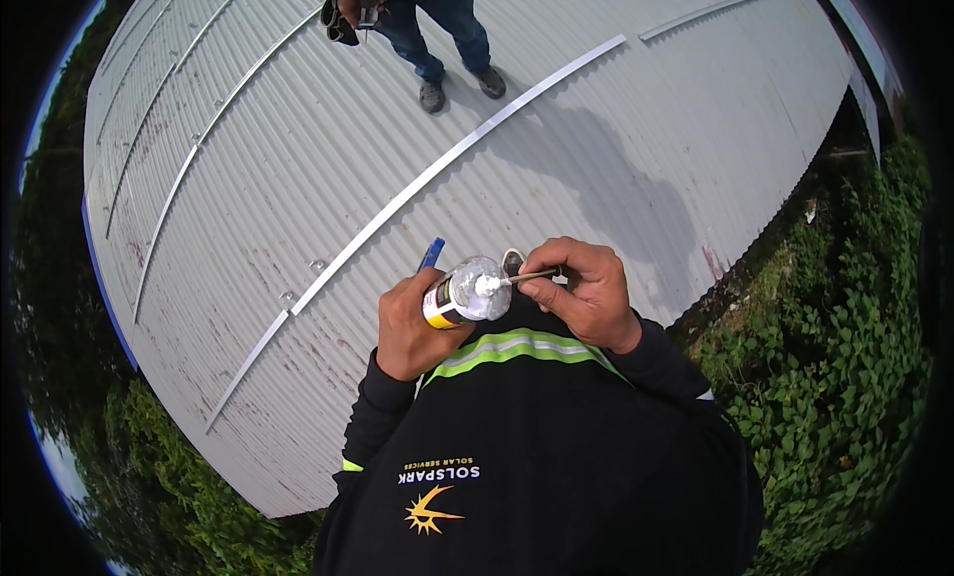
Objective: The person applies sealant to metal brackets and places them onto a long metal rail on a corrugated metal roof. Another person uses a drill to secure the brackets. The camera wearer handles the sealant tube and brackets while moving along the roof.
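Observation:
My left hand (412,328) is closed round a cylindrical container (463,300) with a black, white and yellow label. Its round grey end faces up, and a white paste-like lump (487,286) sits on that end. Between the thumb and fingers of my right hand (586,290) is a thin brownish stick (537,275), whose tip reaches the white lump. A narrow blue piece (432,253) sticks up beside my left fingers; whether I grip it or it belongs to the container, I cannot tell.
I am on a grey corrugated metal roof (298,168). A long silvery rail (417,183) crosses it, with more rails to the left. Ahead stands another person (432,29) holding a tool (370,14). Past the roof's right edge grows green foliage (835,357).

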`<state>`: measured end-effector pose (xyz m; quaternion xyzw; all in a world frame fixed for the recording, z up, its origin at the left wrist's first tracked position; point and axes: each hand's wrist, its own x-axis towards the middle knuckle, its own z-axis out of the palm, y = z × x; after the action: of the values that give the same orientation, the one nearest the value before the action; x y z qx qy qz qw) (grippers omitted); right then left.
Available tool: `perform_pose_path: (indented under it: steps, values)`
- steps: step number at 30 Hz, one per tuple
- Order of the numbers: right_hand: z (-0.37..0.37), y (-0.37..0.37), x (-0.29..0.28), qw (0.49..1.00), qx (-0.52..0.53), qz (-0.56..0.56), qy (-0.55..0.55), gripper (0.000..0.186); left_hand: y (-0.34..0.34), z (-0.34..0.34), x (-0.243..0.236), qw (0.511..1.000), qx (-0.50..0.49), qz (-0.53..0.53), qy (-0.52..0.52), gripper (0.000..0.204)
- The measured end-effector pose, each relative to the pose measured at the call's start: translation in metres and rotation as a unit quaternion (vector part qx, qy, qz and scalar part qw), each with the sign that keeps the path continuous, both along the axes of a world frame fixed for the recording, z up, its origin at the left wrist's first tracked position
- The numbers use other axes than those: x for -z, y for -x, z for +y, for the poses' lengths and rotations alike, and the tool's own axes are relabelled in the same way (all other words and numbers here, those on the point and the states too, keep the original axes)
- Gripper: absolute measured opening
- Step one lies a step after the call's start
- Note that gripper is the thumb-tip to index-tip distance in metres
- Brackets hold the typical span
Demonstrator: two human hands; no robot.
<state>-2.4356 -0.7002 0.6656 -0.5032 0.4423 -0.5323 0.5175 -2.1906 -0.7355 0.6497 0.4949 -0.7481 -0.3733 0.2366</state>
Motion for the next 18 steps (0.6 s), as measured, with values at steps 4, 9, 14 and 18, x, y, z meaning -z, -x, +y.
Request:
perform_pose_path:
  steps: [4, 9, 14, 18]
  values:
    - [-0.009, 0.003, 0.0, 0.989, 0.018, 0.091, 0.114, 0.009, 0.0, -0.002, -0.001, 1.0, 0.003, -0.008, -0.006, 0.038]
    - [-0.012, 0.008, -0.003, 0.983, 0.02, 0.12, 0.135, 0.01, 0.0, -0.004, -0.001, 1.0, 0.007, -0.001, -0.011, 0.04]
    - [-0.012, 0.008, -0.004, 0.978, 0.031, 0.133, 0.158, 0.012, 0.0, -0.005, 0.0, 1.0, 0.012, -0.001, -0.004, 0.04]
    - [-0.004, 0.006, -0.01, 0.98, 0.012, 0.123, 0.153, 0.012, -0.004, 0.003, -0.006, 1.0, 0.015, -0.007, -0.009, 0.039]
